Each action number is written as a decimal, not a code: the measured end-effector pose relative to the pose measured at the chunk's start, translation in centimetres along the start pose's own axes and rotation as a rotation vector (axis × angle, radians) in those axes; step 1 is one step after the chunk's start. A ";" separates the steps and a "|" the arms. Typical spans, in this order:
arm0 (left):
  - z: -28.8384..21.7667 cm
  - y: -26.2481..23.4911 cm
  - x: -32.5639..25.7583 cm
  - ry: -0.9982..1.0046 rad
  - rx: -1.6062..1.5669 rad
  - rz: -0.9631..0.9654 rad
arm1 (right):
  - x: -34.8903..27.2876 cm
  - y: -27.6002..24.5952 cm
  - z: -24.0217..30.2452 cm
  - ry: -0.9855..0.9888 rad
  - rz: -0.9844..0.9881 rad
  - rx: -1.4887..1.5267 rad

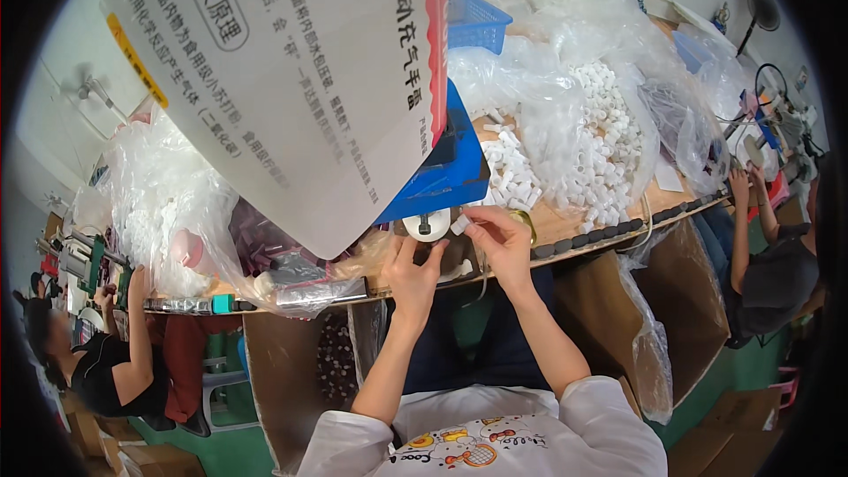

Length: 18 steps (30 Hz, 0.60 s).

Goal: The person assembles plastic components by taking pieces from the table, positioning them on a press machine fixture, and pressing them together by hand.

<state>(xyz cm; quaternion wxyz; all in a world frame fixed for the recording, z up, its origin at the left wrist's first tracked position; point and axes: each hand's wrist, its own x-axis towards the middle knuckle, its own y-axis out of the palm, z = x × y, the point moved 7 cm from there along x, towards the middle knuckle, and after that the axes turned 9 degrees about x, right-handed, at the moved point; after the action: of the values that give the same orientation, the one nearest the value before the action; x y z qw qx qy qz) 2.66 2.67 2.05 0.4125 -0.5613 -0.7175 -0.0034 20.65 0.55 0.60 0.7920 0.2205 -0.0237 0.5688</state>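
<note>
Nearest the camera, two bare forearms rise from white sleeves to the edge of a wooden workbench [565, 223]. The left hand [413, 276] rests at the bench edge with its fingers curled loosely upward, touching the lower rim of a round white disc with a dark centre [425, 225]; whether it grips anything cannot be told. Just beside it, the right hand [501, 241] has thumb and forefinger pinched together on a small white plastic cylinder [460, 224], held just right of the disc and above the bench edge. Behind the disc sits a blue plastic machine housing [439, 178], partly covered by a large white printed card with a red edge [291, 79] that fills the upper left. To the right of the housing lies a heap of small white plastic tubes [511, 172], with more in clear plastic bags [601, 115]. Farther back stands a blue plastic mesh basket [477, 21]. At the left edge another person's arm [132, 336] reaches to the bench; at the right edge a second person's hands [749, 184] work near it.
</note>
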 end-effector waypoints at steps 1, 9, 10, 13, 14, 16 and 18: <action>-0.4 0.0 0.3 -0.010 -0.013 0.005 | 0.2 0.0 0.0 -0.008 0.002 0.002; -0.3 0.6 0.7 0.015 0.160 0.156 | 0.4 4.0 2.4 -0.327 0.179 -0.340; 0.0 0.5 0.3 -0.005 0.127 0.140 | 0.5 4.2 2.4 -0.329 0.171 -0.343; 0.6 0.7 0.1 -0.033 0.051 0.101 | -1.2 6.9 3.7 -0.681 0.359 -0.704; 0.8 0.4 0.0 -0.048 0.016 0.072 | -1.2 6.6 3.6 -0.677 0.356 -0.710; 1.0 0.0 -0.1 -0.075 0.067 0.175 | -1.3 6.1 3.5 -0.743 0.372 -0.709; 1.0 -0.1 0.1 -0.086 0.016 0.288 | -0.2 2.6 4.1 -0.648 0.219 -0.705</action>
<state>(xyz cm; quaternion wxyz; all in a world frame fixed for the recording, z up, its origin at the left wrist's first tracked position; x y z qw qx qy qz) 1.98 3.17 1.55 0.3822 -0.6547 -0.6465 0.0856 19.12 -0.51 5.02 0.7059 0.1008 -0.4829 0.5083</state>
